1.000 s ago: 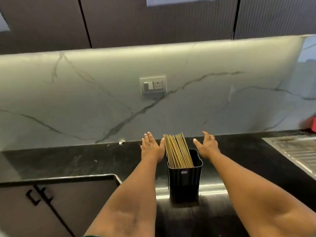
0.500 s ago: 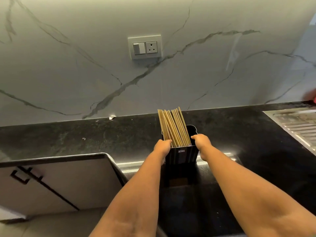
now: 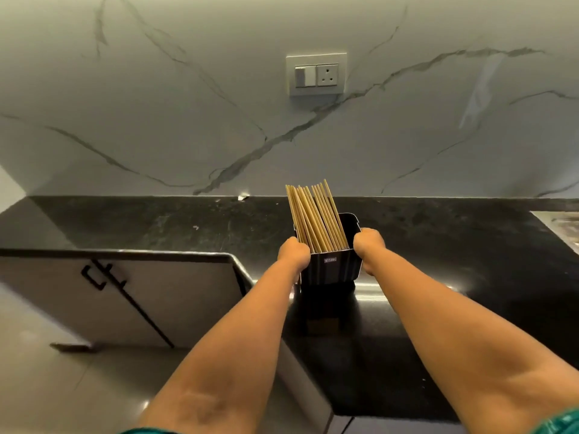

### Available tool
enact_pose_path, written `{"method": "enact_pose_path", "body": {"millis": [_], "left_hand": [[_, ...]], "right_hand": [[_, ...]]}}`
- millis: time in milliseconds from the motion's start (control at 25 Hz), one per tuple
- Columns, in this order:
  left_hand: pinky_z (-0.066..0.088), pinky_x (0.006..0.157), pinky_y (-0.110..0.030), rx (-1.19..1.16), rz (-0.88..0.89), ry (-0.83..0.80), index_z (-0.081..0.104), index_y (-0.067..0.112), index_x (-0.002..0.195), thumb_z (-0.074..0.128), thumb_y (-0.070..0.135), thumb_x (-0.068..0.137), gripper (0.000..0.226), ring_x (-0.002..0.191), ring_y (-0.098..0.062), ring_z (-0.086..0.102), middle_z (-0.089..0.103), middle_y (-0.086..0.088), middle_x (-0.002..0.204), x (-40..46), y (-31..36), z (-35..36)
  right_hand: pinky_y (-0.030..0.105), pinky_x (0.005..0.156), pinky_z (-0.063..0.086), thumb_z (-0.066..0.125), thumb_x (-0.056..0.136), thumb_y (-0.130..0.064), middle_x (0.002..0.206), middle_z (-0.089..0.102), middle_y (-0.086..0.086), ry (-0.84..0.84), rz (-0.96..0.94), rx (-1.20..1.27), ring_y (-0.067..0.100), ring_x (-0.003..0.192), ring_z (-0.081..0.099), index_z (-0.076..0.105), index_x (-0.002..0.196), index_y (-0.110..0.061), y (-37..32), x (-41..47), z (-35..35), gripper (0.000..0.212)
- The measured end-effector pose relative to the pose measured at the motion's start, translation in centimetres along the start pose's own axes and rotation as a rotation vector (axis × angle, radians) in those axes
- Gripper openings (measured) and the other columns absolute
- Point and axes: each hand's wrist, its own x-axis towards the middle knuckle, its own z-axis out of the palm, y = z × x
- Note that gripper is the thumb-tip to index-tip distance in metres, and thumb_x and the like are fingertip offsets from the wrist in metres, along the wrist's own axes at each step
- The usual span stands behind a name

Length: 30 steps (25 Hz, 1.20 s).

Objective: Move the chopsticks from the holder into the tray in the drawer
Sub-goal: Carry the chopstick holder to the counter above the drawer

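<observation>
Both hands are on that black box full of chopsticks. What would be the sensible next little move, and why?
Probably draw the holder toward the counter's near edge. The left hand and right hand grip its two sides, the chopsticks all stand inside it, and no open drawer or tray is in view, so bringing the whole load closer looks like the likely step before unloading.
</observation>
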Motion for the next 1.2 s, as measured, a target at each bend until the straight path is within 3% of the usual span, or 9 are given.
{"method": "enact_pose_path", "body": {"millis": [120, 320, 440, 640, 760, 840, 960, 1200], "left_hand": [[0.045, 0.099, -0.042, -0.008, -0.044, 0.136, 0.055, 0.000, 0.122, 0.035, 0.006, 0.092, 0.037, 0.117, -0.037, 0.053, 0.056, -0.019, 0.128, -2.2, -2.7, -4.0], [0.046, 0.098, -0.042, -0.127, -0.194, 0.409, 0.055, 0.004, 0.124, 0.034, 0.007, 0.093, 0.038, 0.115, -0.035, 0.054, 0.057, -0.017, 0.127, -9.9, -10.3, -10.2], [0.045, 0.099, -0.042, -0.204, -0.334, 0.571, 0.053, 0.004, 0.127, 0.035, 0.008, 0.094, 0.037, 0.116, -0.035, 0.053, 0.055, -0.017, 0.129, -17.2, -16.9, -12.2], [0.047, 0.093, -0.043, -0.375, -0.552, 0.777, 0.052, 0.009, 0.127, 0.036, 0.013, 0.097, 0.034, 0.109, -0.032, 0.055, 0.058, -0.016, 0.124, -32.4, -27.8, -12.8], [0.044, 0.086, -0.038, -0.463, -0.641, 0.933, 0.053, 0.010, 0.124, 0.037, 0.016, 0.098, 0.031, 0.105, -0.029, 0.055, 0.058, -0.015, 0.123, -42.7, -33.4, -12.4], [0.043, 0.086, -0.038, -0.523, -0.711, 1.044, 0.052, 0.009, 0.126, 0.037, 0.019, 0.100, 0.032, 0.111, -0.032, 0.054, 0.057, -0.016, 0.125, -49.7, -36.6, -12.0], [0.043, 0.087, -0.037, -0.608, -0.795, 1.192, 0.052, 0.008, 0.127, 0.035, 0.024, 0.101, 0.034, 0.114, -0.032, 0.053, 0.056, -0.016, 0.127, -61.2, -41.0, -11.0], [0.050, 0.096, -0.047, -0.714, -0.981, 1.471, 0.052, 0.010, 0.123, 0.034, 0.022, 0.100, 0.032, 0.107, -0.034, 0.057, 0.058, -0.016, 0.120, -85.4, -47.0, -6.7]], "right_hand": [[0.028, 0.051, 0.037, 0.033, 0.092, -0.004, 0.095, 0.056, 0.014, -0.094, -0.055, -0.061, 0.022, 0.068, 0.049, 0.059, 0.095, -0.009, -1.2, -2.8, 4.0, 0.027], [0.031, 0.062, 0.052, 0.035, 0.090, -0.004, 0.100, 0.064, 0.015, -0.394, -0.139, -0.073, 0.030, 0.085, 0.062, 0.065, 0.101, -0.008, 0.1, -10.6, 12.1, 0.032], [0.016, 0.045, 0.043, 0.038, 0.091, -0.004, 0.097, 0.064, 0.011, -0.595, -0.226, -0.202, 0.021, 0.071, 0.058, 0.066, 0.103, -0.013, 3.0, -17.4, 16.4, 0.032], [0.026, 0.055, 0.046, 0.037, 0.093, -0.004, 0.107, 0.064, 0.012, -0.938, -0.254, -0.414, 0.025, 0.085, 0.059, 0.063, 0.117, -0.010, 10.8, -31.4, 20.9, 0.036], [0.035, 0.064, 0.054, 0.038, 0.094, -0.006, 0.097, 0.066, 0.011, -1.160, -0.295, -0.513, 0.026, 0.084, 0.062, 0.064, 0.111, -0.009, 15.3, -41.5, 22.2, 0.031], [0.030, 0.057, 0.048, 0.039, 0.096, -0.008, 0.090, 0.064, 0.008, -1.293, -0.353, -0.576, 0.021, 0.077, 0.059, 0.062, 0.108, -0.009, 18.1, -48.4, 22.5, 0.027], [0.033, 0.067, 0.047, 0.036, 0.094, -0.005, 0.100, 0.063, 0.011, -1.459, -0.456, -0.672, 0.024, 0.085, 0.058, 0.062, 0.114, -0.009, 23.0, -59.8, 22.2, 0.033], [0.034, 0.073, 0.041, 0.033, 0.092, -0.003, 0.091, 0.059, 0.005, -1.733, -0.531, -0.775, 0.024, 0.085, 0.053, 0.061, 0.121, -0.012, 34.2, -83.1, 16.5, 0.041]]}}
